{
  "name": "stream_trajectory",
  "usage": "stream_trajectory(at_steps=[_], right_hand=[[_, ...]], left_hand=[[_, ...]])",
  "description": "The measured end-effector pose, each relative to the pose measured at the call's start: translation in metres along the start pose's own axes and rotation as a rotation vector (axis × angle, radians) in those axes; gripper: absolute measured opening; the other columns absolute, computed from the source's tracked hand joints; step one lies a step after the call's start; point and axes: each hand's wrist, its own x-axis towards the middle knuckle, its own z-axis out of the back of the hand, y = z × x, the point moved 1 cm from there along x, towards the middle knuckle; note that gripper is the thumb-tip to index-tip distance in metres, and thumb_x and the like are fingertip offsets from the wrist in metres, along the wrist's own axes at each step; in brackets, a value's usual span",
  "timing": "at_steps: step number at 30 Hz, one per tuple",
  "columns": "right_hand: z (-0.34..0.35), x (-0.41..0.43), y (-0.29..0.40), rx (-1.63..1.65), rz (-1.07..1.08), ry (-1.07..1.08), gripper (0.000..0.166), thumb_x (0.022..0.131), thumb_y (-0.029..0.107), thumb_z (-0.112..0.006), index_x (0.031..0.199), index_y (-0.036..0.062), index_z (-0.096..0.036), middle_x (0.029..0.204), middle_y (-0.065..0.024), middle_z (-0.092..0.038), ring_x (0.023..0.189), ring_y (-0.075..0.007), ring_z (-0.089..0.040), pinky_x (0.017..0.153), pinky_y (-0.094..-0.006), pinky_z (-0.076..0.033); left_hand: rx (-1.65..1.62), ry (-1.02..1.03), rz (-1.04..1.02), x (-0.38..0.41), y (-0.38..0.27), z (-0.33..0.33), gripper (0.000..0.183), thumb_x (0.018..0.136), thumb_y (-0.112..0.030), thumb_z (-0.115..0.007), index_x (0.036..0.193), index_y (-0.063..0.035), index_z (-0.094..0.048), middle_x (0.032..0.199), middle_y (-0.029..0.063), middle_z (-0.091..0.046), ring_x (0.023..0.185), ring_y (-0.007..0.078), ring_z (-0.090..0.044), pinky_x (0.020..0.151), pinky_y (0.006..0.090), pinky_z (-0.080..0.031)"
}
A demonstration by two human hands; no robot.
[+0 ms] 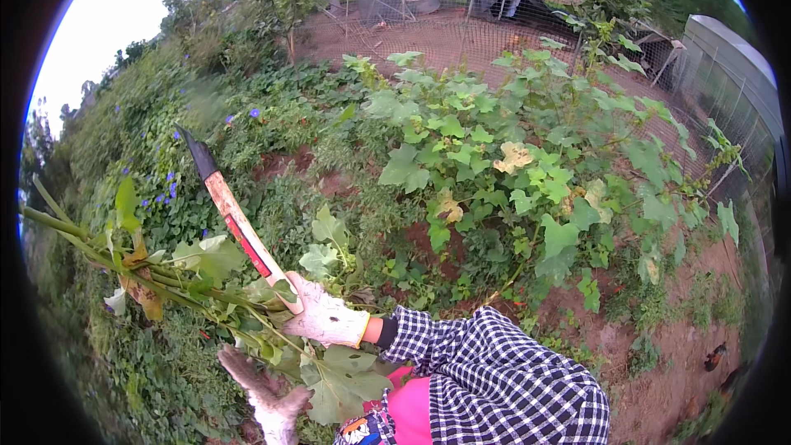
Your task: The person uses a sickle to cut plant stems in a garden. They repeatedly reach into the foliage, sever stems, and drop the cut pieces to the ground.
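My right hand (pixel 324 314), in a white knit glove with a yellow cuff, grips the wooden handle (pixel 238 225) of a cutting tool. The handle bears a red label and ends at the upper left in a dark metal head (pixel 199 151); the exact kind of tool cannot be told. A bundle of cut green stalks (pixel 167 287) with large leaves lies against that hand and stretches left. Whether those fingers also hold the stalks is hidden. Below the bundle, my left hand (pixel 269 389), in a soiled white glove, has its thumb and fingers apart with nothing visible between them.
A tall broad-leaved plant (pixel 513 136) with some yellowed leaves stands ahead. Vines with blue flowers (pixel 170 185) cover the left side. Behind runs a wire mesh fence (pixel 445 37), with a grey-walled structure (pixel 729 68) at right. A chicken (pixel 715 356) is on the reddish soil.
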Motion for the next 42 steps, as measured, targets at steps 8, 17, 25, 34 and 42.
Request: stream_trajectory(at_steps=[8,17,25,34,42], right_hand=[[-0.048,-0.005,0.036,0.152,0.016,0.066,0.087,0.074,0.028,-0.076,0.144,0.005,-0.029,0.121,-0.0254,-0.049,0.112,-0.0442,-0.052,0.096,-0.0475,-0.045],[-0.03,0.001,0.06,0.117,0.036,0.019,0.085,0.081,0.04,-0.067,0.146,-0.0011,-0.032,0.142,-0.027,-0.04,0.132,-0.0417,-0.039,0.112,-0.0432,-0.033],[0.025,-0.02,0.068,0.184,-0.2,-0.037,0.113,0.078,0.056,-0.071,0.151,-0.0098,-0.016,0.151,-0.0321,-0.031,0.14,-0.0434,-0.033,0.117,-0.0414,-0.028],[0.038,-0.016,0.038,0.142,0.094,-0.27,0.094,0.075,0.043,-0.079,0.142,-0.0035,-0.032,0.121,-0.0221,-0.051,0.119,-0.0361,-0.051,0.101,-0.0434,-0.042],[0.105,-0.056,0.028,0.058,0.02,-0.346,0.047,0.084,0.03,-0.077,0.111,0.0015,-0.05,0.1,-0.0117,-0.072,0.092,-0.0204,-0.068,0.082,-0.0353,-0.053]], left_hand=[[-0.048,0.074,0.174,-0.006,0.025,-0.031,0.101,0.081,-0.059,-0.068,0.15,-0.0095,-0.014,0.147,0.0166,-0.02,0.135,0.034,-0.022,0.112,0.0476,-0.023],[-0.357,0.174,0.312,0.012,0.027,-0.044,0.077,0.088,-0.053,-0.063,0.14,-0.0095,-0.026,0.128,0.0112,-0.03,0.117,0.0289,-0.031,0.102,0.0437,-0.03],[-0.489,0.245,0.462,-0.004,0.04,-0.093,0.057,0.094,-0.048,-0.058,0.131,-0.0094,-0.036,0.111,0.0063,-0.038,0.102,0.0243,-0.038,0.094,0.0403,-0.036],[-0.678,0.235,0.586,0.01,0.037,-0.146,0.038,0.1,-0.041,-0.053,0.121,-0.0094,-0.048,0.093,0.0009,-0.048,0.084,0.0192,-0.047,0.084,0.0365,-0.043],[-0.952,-0.135,0.395,0.077,0.025,-0.077,0.035,0.106,-0.041,-0.046,0.083,-0.0161,-0.039,0.064,-0.0059,-0.024,0.052,0.0104,-0.026,0.054,0.0302,-0.031]])
